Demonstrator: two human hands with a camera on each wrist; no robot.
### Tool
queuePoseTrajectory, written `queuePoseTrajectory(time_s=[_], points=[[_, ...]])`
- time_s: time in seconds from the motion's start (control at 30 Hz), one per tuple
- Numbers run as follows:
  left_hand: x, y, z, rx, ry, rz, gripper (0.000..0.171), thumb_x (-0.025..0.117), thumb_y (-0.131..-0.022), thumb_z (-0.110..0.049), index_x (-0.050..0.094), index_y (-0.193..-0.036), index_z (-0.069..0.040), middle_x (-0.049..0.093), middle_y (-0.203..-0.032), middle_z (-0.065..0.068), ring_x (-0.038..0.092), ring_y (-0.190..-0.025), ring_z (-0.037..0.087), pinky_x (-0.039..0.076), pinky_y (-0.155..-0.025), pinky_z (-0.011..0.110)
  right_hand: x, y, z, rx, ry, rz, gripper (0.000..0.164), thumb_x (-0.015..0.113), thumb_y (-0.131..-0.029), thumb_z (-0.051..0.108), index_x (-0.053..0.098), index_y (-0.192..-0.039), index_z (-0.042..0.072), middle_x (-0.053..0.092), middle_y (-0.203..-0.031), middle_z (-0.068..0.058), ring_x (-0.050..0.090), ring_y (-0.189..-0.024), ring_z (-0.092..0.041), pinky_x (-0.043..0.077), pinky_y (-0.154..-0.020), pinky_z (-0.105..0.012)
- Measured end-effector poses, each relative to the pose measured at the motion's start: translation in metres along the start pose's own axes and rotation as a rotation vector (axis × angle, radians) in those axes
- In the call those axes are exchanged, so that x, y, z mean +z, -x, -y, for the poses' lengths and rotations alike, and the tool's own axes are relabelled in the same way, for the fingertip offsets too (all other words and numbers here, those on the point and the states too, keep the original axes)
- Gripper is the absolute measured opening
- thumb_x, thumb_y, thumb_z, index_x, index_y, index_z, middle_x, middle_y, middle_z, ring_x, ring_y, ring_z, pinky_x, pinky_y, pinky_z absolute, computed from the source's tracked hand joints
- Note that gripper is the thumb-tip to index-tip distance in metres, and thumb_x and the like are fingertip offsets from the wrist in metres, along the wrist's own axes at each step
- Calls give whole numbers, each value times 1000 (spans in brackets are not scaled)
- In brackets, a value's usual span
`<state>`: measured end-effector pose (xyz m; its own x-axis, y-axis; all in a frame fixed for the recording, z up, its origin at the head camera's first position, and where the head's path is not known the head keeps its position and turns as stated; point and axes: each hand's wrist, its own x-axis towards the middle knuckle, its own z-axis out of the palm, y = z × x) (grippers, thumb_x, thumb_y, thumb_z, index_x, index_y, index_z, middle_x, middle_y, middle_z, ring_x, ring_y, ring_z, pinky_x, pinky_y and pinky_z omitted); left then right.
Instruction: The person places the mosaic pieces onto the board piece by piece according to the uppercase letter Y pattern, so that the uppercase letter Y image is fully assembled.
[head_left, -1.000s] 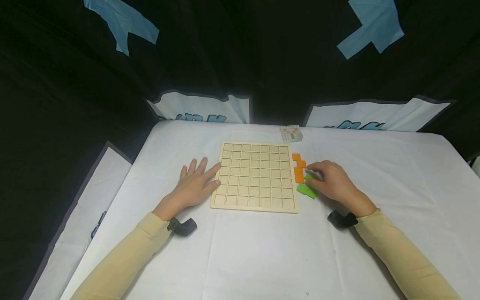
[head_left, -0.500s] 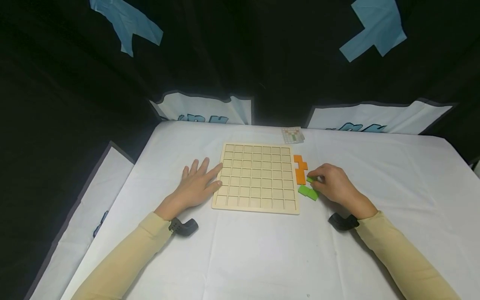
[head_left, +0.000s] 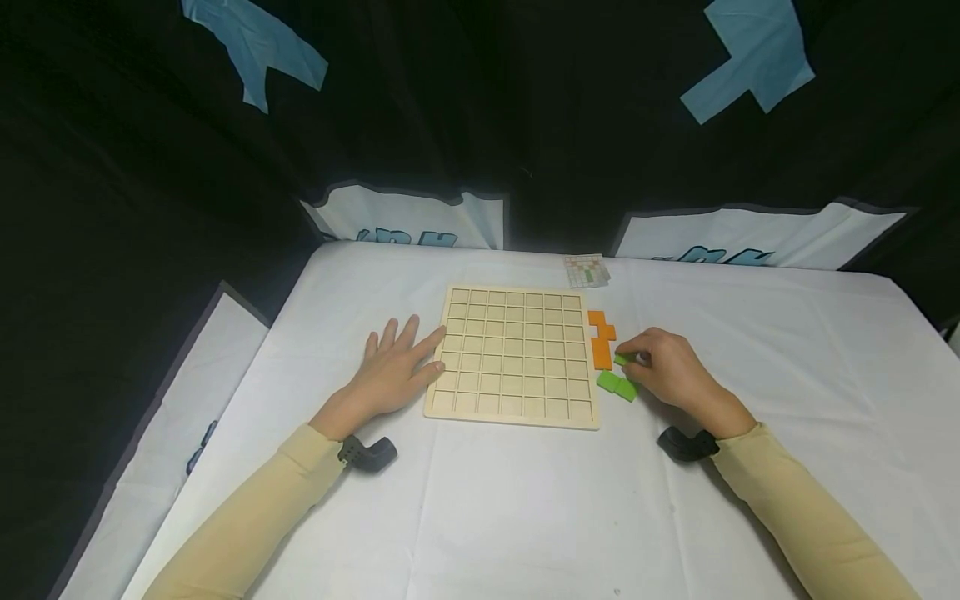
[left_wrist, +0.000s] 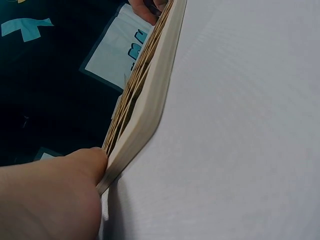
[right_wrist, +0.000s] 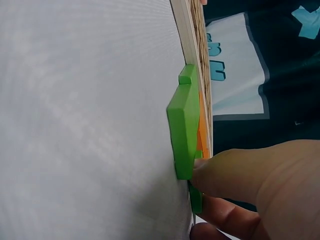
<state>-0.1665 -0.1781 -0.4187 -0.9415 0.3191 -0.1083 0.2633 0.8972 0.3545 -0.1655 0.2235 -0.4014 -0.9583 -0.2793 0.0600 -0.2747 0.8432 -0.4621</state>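
A square wooden board with a grid of shallow cells lies on the white table. My left hand rests at its left edge, fingers spread, with index finger and thumb tips on the rim; the thumb shows against the board's side in the left wrist view. Right of the board, my right hand pinches a small green puzzle tile between thumb and index finger, which hide part of it. Just below lies a stepped green tile, close to the thumb. Orange tiles lie along the board's right edge.
Behind the board's far right corner lies a small printed card with a coloured grid pattern. A black curtain with blue tape hangs past the table's far edge. White cloth covers the table.
The right fingers have drawn in slightly around the small green tile and shifted it a little away from the stepped one. My left hand stays in place; the head view has shifted slightly.
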Motion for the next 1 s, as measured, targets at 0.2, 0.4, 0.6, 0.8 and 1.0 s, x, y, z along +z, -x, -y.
queuePoseTrajectory(time_s=[0.2,0.4,0.6,0.8,1.0], points=[[0,0,0,0,-4,0,62,42,-106,-47,31,-162,-22,11,-169,27,2,-155,56,1,-120,76,0,0,0,1,5,-1,24,72,-86,-3,76,-109,-4,72,-105,-22,58,-83,-27,50,-74,-37],[0,0,0,-2,-8,0,62,42,-106,-47,31,-162,-22,11,-169,27,2,-155,56,1,-120,76,0,-1,0,7,7,7,25,70,-86,-3,76,-111,-4,72,-107,-23,57,-83,-27,49,-74,-37],[1,1,0,-4,-13,3,62,42,-106,-47,31,-162,-21,11,-169,27,2,-155,56,2,-120,76,-1,-2,-2,10,18,15,28,69,-87,-3,74,-114,-5,72,-106,-22,57,-85,-28,51,-77,-39],[-1,1,0,-7,-8,3,62,42,-106,-46,30,-162,-21,10,-170,27,0,-155,56,1,-120,76,-7,-2,0,15,14,1,31,69,-87,-3,72,-117,-7,70,-101,-21,55,-81,-26,48,-71,-36],[0,0,0,-5,-15,7,63,41,-106,-48,30,-162,-22,10,-170,27,0,-155,56,1,-120,76,-9,-2,4,4,21,-19,30,72,-87,-1,73,-116,-7,72,-105,-22,58,-83,-27,51,-75,-38]])
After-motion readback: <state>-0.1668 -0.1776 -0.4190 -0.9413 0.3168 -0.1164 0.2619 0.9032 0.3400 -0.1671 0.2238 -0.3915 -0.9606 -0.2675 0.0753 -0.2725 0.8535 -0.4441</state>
